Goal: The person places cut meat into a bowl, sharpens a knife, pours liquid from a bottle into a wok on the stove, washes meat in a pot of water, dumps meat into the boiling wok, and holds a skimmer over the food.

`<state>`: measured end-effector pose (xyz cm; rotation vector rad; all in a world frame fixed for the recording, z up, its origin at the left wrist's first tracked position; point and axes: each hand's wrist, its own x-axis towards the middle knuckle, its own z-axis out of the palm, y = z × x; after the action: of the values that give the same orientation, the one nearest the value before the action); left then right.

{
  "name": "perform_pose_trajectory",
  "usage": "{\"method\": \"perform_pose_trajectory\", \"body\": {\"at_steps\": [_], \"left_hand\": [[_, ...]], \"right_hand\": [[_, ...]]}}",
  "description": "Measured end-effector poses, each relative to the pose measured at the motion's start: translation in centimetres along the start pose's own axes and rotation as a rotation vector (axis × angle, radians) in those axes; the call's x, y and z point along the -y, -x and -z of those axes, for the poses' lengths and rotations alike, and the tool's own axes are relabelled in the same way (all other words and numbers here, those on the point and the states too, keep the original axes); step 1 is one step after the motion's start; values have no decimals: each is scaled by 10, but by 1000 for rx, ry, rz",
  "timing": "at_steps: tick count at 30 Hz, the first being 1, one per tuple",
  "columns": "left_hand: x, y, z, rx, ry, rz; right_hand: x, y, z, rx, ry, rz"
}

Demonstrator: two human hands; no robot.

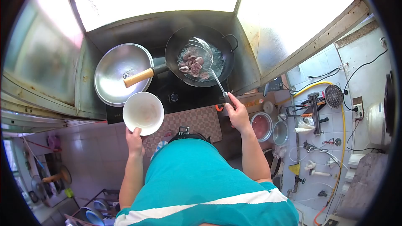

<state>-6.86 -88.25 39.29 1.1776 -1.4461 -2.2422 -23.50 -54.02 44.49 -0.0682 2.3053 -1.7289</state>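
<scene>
My left hand [135, 141] grips the lower rim of a white bowl [143, 111], tilted so its inside shows; it looks bare apart from a faint brownish smear. In my right hand [238, 111] is the dark handle of a metal skimmer [218, 81]. Its round head dips into a black wok [172, 50], among pieces of greyish-pink meat [193, 66] in bubbling clear liquid. The wok's wooden handle [139, 77] points left, over a large metal lid or pan [111, 69]. Between the bowl and the wok there is a gap.
The wok stands on a black cooktop [180, 105] with metal panels around its sides. A checkered mat [192, 123] lies in front. To the right are a pot with pinkish contents [260, 126] and a metal container [279, 133]. Tools and a yellow hose [344, 142] hang on the tiled wall.
</scene>
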Motion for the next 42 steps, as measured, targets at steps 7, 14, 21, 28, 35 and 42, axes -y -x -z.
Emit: {"method": "perform_pose_trajectory", "body": {"at_steps": [7,14,21,28,35,42], "left_hand": [[1,0,-2,12,28,-24],[-2,2,-3,18,26,-16],[4,-2,0,11,39,-26],[4,-3,-1,22,23,-22],[4,-2,-1,15,4,-6],[3,-1,0,4,8,-8]], "right_hand": [[26,8,2,-49,433,270],[39,12,2,-95,446,298],[47,38,12,98,530,164],[27,41,4,7,801,220],[12,21,3,-101,921,194],[28,17,23,-195,691,291]]}}
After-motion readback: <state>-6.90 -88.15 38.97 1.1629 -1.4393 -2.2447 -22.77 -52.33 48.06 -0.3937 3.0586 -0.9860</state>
